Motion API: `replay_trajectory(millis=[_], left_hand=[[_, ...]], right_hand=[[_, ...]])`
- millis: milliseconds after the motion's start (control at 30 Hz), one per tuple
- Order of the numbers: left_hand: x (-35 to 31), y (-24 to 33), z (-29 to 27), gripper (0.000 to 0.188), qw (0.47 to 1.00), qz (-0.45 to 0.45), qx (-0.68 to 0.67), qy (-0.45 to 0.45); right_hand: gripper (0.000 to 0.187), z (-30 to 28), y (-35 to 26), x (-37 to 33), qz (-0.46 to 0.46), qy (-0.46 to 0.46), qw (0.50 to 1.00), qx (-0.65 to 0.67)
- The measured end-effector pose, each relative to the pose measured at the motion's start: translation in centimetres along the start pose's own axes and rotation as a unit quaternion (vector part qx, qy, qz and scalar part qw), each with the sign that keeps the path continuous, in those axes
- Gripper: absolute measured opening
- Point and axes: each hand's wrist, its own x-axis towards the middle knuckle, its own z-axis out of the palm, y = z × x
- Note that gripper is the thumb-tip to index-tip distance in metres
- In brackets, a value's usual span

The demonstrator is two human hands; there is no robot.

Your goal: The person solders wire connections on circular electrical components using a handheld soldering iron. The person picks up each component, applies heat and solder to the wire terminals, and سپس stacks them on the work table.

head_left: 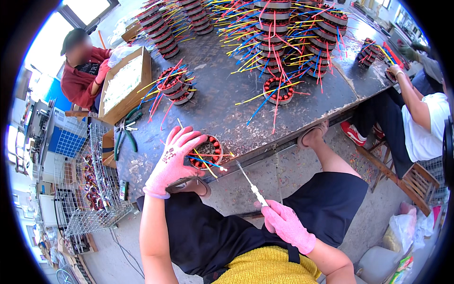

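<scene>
My left hand (174, 158), in a pink glove, grips a round motor stator (216, 147) by its left side at the table's near edge. The stator has red windings inside a grey ring, and yellow, blue and red wires come out of it. In my right hand (289, 226), also gloved in pink, is a slim tool with a white handle (257, 193) and a thin metal shaft. The shaft's tip points up toward the stator's right side, apart from it. A pair of green-handled pliers (126, 132) lies left of my left hand.
Tall stacks of stators (274, 35) with trailing wires stand far back on the dark table (217, 102). A single stator (278, 91) and a short stack (175, 86) sit nearer. Beyond the pliers is a cardboard box (145, 71). People work at left and right; wire baskets (101, 165) stand left.
</scene>
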Motion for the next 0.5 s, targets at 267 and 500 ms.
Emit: replay_trajectory(millis=[267,500], left_hand=[[-0.05,-0.06,-0.02,0.094,1.000,0.003,0.002,0.004],[-0.08,-0.19,0.04,0.095,1.000,0.001,-0.004,-0.002]], right_hand=[[0.034,-0.31,0.06,0.08,0.001,-0.003,1.000,-0.030],[0.034,-0.24,0.05,0.05,-0.008,-0.004,1.000,-0.022]])
